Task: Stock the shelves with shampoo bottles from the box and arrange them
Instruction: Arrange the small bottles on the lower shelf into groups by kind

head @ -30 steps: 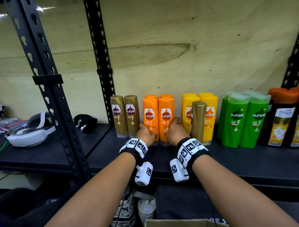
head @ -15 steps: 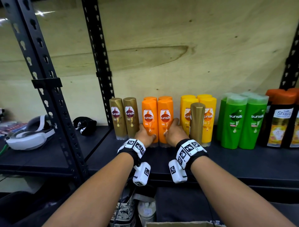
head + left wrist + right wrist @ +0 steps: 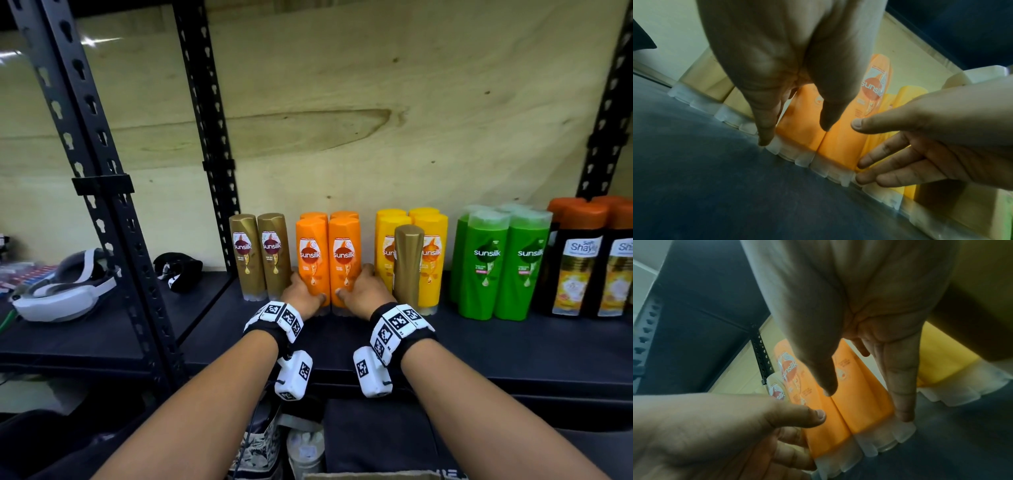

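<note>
On shelf [image 3: 513, 346] | hands [image 3: 337, 296] bracket orange bottles [image 3: 329, 260] | wrist views: fingers [image 3: 766, 129] straight

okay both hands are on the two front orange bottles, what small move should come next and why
Probably let go and pick up the stray gold bottle: the orange bottles already stand flush together, while it stands alone before the yellow bottles, away from the gold pair.

My head view is evenly lit and sharp, with glare on the upright post [image 3: 87, 42] at top left and lines bowing toward the edges. Both wrist views are dim and soft; each palm [image 3: 764, 48] looms blurred and shadowed.
</note>
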